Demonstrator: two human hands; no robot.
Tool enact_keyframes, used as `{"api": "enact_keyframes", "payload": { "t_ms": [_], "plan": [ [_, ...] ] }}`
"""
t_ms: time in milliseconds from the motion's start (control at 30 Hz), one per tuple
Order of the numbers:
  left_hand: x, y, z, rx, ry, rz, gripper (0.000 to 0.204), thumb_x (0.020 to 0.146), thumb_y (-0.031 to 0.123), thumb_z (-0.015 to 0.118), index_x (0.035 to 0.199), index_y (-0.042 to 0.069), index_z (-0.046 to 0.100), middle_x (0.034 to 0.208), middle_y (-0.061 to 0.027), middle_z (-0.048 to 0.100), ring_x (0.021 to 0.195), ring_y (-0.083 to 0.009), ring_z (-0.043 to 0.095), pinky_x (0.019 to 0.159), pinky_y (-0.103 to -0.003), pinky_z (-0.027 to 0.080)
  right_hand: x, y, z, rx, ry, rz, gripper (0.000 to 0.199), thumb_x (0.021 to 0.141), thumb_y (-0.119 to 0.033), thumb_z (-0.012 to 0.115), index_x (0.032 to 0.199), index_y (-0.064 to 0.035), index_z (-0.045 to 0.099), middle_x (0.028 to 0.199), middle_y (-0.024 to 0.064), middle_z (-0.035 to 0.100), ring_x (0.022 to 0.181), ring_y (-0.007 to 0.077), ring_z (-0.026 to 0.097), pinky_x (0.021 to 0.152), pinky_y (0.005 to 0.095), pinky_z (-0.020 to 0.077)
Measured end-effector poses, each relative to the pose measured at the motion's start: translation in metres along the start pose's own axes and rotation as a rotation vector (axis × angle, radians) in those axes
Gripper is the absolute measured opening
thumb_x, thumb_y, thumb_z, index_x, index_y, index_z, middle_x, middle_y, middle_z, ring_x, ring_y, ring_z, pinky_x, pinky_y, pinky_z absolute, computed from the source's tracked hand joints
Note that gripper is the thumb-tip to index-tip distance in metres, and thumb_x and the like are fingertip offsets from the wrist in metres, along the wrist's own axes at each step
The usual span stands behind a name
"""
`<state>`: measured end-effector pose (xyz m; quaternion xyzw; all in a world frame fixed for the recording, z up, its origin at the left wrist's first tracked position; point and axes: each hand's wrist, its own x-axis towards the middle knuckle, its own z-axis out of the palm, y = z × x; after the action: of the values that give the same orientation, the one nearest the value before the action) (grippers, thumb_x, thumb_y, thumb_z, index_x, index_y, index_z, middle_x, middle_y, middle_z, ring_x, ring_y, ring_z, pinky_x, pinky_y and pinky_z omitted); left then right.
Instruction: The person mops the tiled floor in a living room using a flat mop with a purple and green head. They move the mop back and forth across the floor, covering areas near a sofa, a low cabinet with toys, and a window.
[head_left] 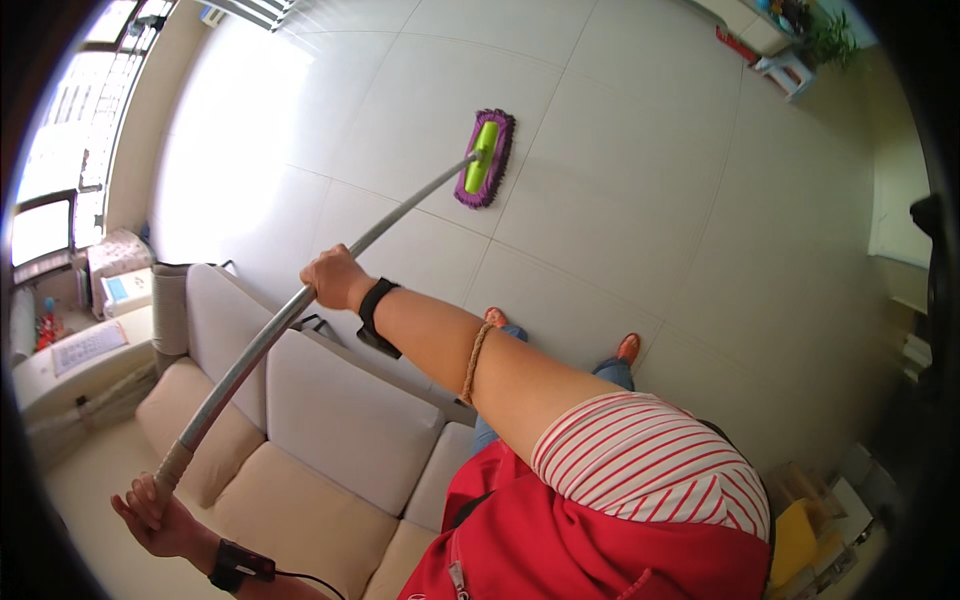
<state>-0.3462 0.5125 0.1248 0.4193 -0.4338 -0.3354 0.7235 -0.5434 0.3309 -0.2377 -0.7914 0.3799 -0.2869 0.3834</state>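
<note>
A flat mop with a purple fringed pad and a lime-green plate lies on the tiled floor. Its long metal pole slants down and left across the sofa. My right hand is closed around the middle of the pole, its arm stretched across my body. At the wrapped grip on the pole's upper end, my left hand has its fingers curled round it, with one finger sticking out. Both wrists wear black bands, and a cable runs from the left one.
Close on the left stands a beige sofa with grey back cushions, beneath the pole. Beyond it are a side table and bright windows. A white stool and a green plant are at the far right. My feet stand on tiles.
</note>
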Motion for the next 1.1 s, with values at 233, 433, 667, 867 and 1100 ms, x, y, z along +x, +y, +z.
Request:
{"api": "enact_keyframes", "payload": {
  "t_ms": [233,433,667,867,1100],
  "plan": [
    [0.029,0.017,0.158,0.459,0.094,0.272,0.043,0.094,0.012,0.038,0.132,-0.008,0.034,0.050,0.0058,0.025,0.050,-0.0084,0.026,0.066,-0.029,0.033,-0.075,0.019,-0.105,0.258,0.294,0.006,0.002,0.070,-0.011,0.057,0.068,-0.0120,0.058,0.063,0.0077,0.061,0.070,0.0277,0.060,0.081,0.0408,0.0425],
    [-0.002,-0.003,0.251,0.373,-0.130,0.275,0.041,0.094,0.012,0.038,0.130,-0.006,0.037,0.049,0.0075,0.027,0.044,-0.0055,0.027,0.058,-0.025,0.033,-0.260,0.052,-0.199,0.214,0.520,0.117,0.011,0.063,-0.015,0.060,0.073,-0.0109,0.062,0.072,0.0101,0.063,0.076,0.0304,0.062,0.073,0.0427,0.0439],
    [-0.130,-0.152,0.349,0.333,-0.360,-0.001,0.039,0.097,0.018,0.035,0.058,0.018,0.035,0.045,0.0065,0.024,0.041,-0.0079,0.020,0.049,-0.025,0.029,-0.482,0.130,-0.244,-0.027,0.764,0.357,0.011,0.063,-0.013,0.056,0.058,-0.0099,0.048,0.052,0.0109,0.048,0.054,0.0341,0.050,0.057,0.0460,0.0392],
    [-0.301,-0.260,0.341,-0.444,-0.332,-0.715,0.011,0.087,0.016,0.043,0.081,0.009,0.049,0.051,0.0049,0.033,0.048,-0.0086,0.032,0.059,-0.027,0.036,-0.648,0.203,-0.214,-0.290,0.538,0.574,0.011,0.063,-0.010,0.058,0.057,-0.0080,0.050,0.056,0.0117,0.053,0.061,0.0350,0.052,0.059,0.0442,0.0380],
    [-0.265,-0.259,0.140,-0.475,-0.217,-0.904,0.011,0.086,0.010,0.046,0.078,0.008,0.054,0.050,0.0021,0.030,0.054,-0.0132,0.034,0.062,-0.033,0.033,-0.539,0.164,-0.094,-0.327,0.148,0.681,0.017,0.059,-0.007,0.065,0.057,-0.0069,0.048,0.058,0.0156,0.053,0.061,0.0394,0.054,0.055,0.0503,0.0363]
  ]
}}
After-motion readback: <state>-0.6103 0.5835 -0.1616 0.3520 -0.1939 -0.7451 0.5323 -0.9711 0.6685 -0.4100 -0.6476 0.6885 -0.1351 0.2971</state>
